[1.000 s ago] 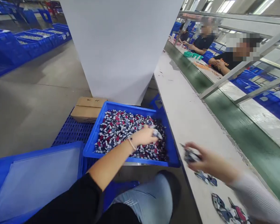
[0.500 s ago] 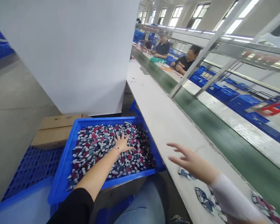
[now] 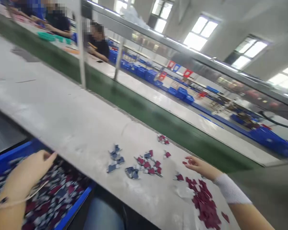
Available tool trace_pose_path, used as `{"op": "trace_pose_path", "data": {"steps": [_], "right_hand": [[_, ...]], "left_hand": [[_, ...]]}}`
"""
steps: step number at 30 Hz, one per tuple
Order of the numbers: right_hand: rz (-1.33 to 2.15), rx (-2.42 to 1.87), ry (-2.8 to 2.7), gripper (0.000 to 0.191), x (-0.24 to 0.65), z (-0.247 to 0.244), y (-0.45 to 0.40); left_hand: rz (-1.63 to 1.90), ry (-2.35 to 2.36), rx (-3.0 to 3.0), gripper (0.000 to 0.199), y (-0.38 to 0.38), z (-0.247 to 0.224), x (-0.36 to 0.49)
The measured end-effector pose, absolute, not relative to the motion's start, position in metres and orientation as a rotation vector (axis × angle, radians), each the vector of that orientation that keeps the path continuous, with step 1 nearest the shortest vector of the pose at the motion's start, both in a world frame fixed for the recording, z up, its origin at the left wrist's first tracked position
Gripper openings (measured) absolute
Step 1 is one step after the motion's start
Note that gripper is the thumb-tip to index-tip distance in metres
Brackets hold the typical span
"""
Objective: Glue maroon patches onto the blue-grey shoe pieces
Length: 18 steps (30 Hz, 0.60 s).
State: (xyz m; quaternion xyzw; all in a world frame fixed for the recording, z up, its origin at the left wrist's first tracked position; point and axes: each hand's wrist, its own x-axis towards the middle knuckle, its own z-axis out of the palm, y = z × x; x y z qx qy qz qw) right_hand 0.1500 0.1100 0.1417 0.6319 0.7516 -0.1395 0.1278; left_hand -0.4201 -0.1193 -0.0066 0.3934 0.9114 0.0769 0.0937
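My left hand (image 3: 30, 179) is over the near edge of the table and the blue crate (image 3: 73, 207), its fingers curled towards the thumb; whatever is between them is hidden. Small maroon, navy and white pieces (image 3: 60, 188) fill the crate. Over the table, my right hand (image 3: 204, 169) has its thumb and fingers close together around a small maroon piece, blurred by motion. Just below that hand lies a heap of flat maroon pieces (image 3: 206, 204). Loose clusters of navy pieces (image 3: 115, 158) and maroon-and-white pieces (image 3: 150, 164) lie between my hands.
The long white table (image 3: 69, 111) runs beside a green belt (image 3: 144, 111). Metal posts (image 3: 81, 48) hold up a shelf over it. Across the belt, people (image 3: 99, 41) sit by a green basket (image 3: 46, 35). Blue crates (image 3: 151, 75) line the far side.
The view has swung right. My left hand has lifted from the crate's pieces and its spread fingers have curled. My right hand has moved across the table to the maroon heap and closed on a piece.
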Motion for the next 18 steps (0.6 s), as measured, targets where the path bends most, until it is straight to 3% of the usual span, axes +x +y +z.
{"op": "trace_pose_path", "data": {"steps": [2,4,6,7,9,12,18], "right_hand": [[-0.433,1.759,2.133,0.050,0.145,0.126,0.136],[-0.411,1.660,2.141,0.055,0.128,0.108,0.165],[-0.351,1.559,2.164,0.059,0.103,0.089,0.193],[-0.316,1.519,2.158,0.062,0.089,0.081,0.205],[-0.245,1.439,2.158,0.064,0.065,0.066,0.224],[-0.203,1.289,2.208,0.065,0.048,0.050,0.239],[-0.286,1.057,2.324,0.066,0.059,0.039,0.231]], "left_hand": [[0.349,2.632,1.238,0.054,-0.097,0.023,-0.381],[0.568,2.447,1.542,0.043,-0.069,0.052,-0.310],[0.545,2.064,1.864,0.035,-0.037,0.070,-0.227],[0.425,1.896,1.968,0.046,-0.021,0.073,-0.190],[0.099,1.751,2.001,0.101,0.007,0.069,-0.133],[-0.080,1.736,2.001,0.130,0.034,0.052,-0.098],[-0.088,1.664,2.105,0.105,0.057,0.039,-0.104]]}}
